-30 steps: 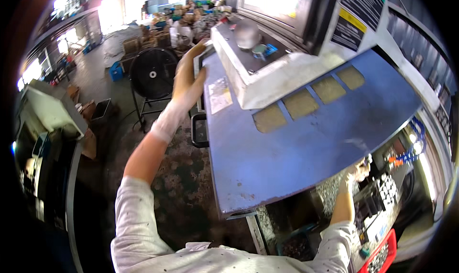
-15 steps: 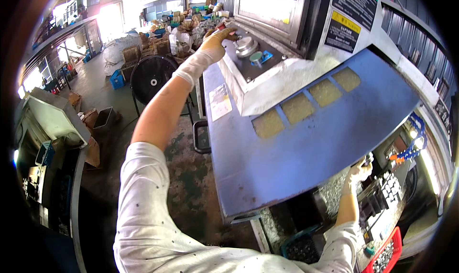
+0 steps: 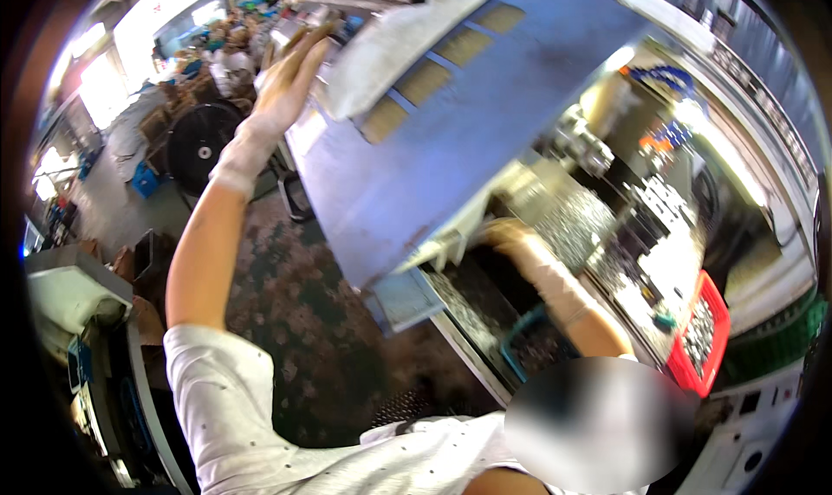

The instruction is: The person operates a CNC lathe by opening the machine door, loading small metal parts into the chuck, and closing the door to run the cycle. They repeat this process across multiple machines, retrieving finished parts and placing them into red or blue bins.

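Note:
My left hand, in a pale glove, is raised with fingers stretched out beside the knobs of a control panel. Blur hides whether it touches them. My right hand, also gloved and smeared by motion, is close to the lower edge of the blue machine door; its fingers cannot be made out. Behind that edge, a shiny metal spindle part shows inside the machine. Metal shavings lie to the right of the right hand.
A red basket of small metal parts stands at the right, and a teal basket below my right forearm. A blue coolant hose bends inside the machine. A black round fan stands at left. A blurred grey oval covers the lower right.
The view has shifted, and more of the machine's inside shows. My right hand has drawn back from the spindle area toward the door's lower edge. My left hand's fingers have straightened at the panel.

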Demonstrator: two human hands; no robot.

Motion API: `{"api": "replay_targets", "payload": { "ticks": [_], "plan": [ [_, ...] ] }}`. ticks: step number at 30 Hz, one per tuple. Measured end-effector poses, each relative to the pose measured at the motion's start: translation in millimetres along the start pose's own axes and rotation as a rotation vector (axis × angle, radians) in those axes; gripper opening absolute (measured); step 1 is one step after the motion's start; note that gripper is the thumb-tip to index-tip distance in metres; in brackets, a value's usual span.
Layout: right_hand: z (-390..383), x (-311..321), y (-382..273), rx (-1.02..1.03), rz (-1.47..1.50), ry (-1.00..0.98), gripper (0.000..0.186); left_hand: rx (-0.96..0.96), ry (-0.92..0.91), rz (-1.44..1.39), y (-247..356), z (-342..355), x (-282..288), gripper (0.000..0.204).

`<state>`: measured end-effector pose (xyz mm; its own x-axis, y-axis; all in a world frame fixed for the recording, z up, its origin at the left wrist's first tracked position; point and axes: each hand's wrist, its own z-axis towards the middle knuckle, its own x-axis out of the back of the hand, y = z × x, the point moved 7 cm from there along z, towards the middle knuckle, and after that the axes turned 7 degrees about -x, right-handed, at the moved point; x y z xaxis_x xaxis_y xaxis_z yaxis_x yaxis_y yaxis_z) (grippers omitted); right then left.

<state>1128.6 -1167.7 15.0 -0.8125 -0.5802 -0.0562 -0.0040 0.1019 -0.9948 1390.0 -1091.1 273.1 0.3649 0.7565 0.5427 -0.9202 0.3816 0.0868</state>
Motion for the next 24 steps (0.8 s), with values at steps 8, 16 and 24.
{"api": "replay_targets", "payload": {
  "ticks": [8, 16, 24],
  "plan": [
    [-145, -203, 89, -0.200, -0.391, -1.073, 0.030, 1.155, -0.438, 0.141, 29, -444, 21, 0.049],
    [-166, -333, 187, -0.520, -0.354, -1.273, 0.028, 1.979, -0.678, 0.471, 236, -688, 249, 0.074],
    [-174, -502, 207, -0.457, -0.731, -1.623, 0.027, 1.412, -0.262, 1.480, 227, -583, 477, 0.056]
  ]
}}
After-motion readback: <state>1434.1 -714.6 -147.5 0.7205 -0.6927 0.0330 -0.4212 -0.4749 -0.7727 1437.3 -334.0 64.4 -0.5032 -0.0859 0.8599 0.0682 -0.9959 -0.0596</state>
